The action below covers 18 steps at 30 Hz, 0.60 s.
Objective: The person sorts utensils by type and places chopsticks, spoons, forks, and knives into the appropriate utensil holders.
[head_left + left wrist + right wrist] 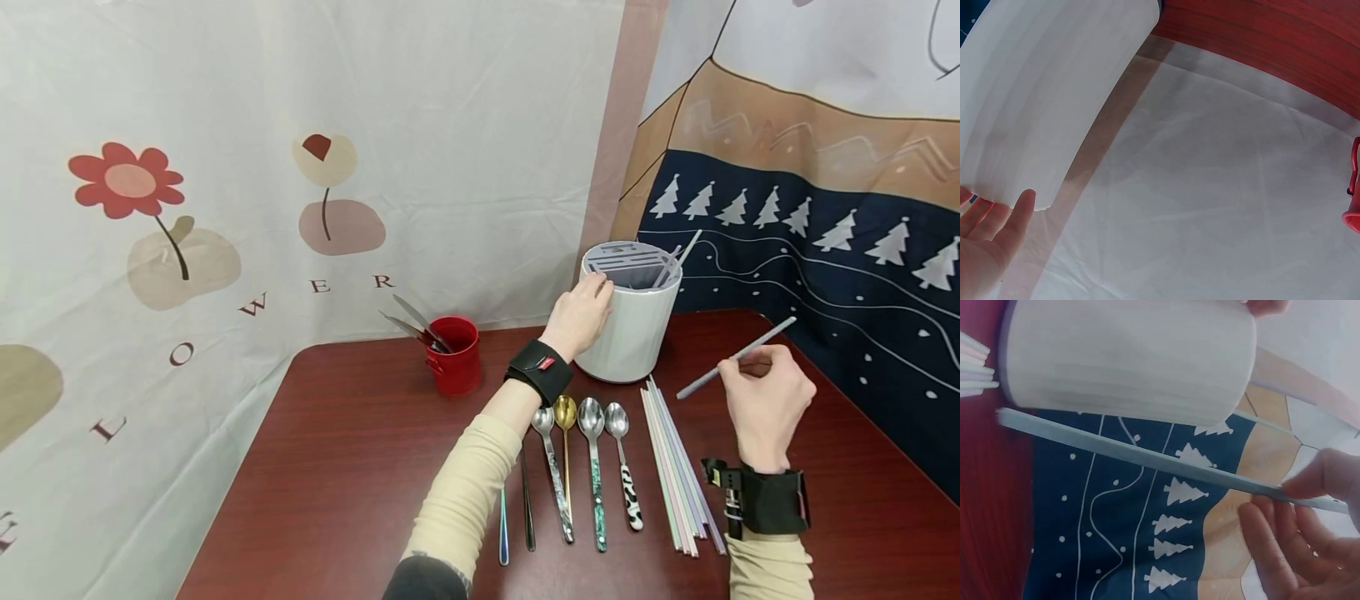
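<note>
A white cylindrical utensil holder [628, 333] with a grey slotted top stands at the back of the table, with a few straws [686, 250] leaning out of it. My left hand [581, 315] grips its rim at the near left; the left wrist view has the fingers [1016, 228] at the rim. To the right of the holder, my right hand [768, 400] pinches a grey straw [1122, 453] near one end. That straw slants above the table, apart from the holder. Several pastel straws [678, 475] lie in a bundle between the holder and me.
Several spoons [592, 442] lie in a row left of the straw bundle, some partly hidden by my left arm. A red pot [456, 367] holding several knives [411, 321] stands at the back left. Printed cloths [450, 167] hang behind the dark red table [337, 483].
</note>
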{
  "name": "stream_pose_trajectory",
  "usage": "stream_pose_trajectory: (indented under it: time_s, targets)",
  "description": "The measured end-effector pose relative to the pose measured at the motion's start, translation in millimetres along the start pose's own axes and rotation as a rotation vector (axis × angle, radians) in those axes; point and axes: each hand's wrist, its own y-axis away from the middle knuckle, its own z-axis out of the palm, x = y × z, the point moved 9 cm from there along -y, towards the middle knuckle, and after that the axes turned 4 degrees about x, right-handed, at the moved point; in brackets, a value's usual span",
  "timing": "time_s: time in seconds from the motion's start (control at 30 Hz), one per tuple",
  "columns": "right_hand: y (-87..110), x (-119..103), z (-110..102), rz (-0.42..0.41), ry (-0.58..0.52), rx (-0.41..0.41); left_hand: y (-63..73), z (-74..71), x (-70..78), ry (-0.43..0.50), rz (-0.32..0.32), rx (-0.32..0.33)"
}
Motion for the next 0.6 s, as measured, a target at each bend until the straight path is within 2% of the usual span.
stream_pose_trajectory:
  time_s: [0.17,0.6]
  targets:
    - [-2.5,-7.0,-10.2,-0.014,-0.125,0.113,0.0,0.2,0.4,-0.006,-0.001,0.001]
    - [-2.7,-8.9,-24.6,0.04,-0.436,0.305,0.3,0.3,0.9,-0.007,0.001,0.011]
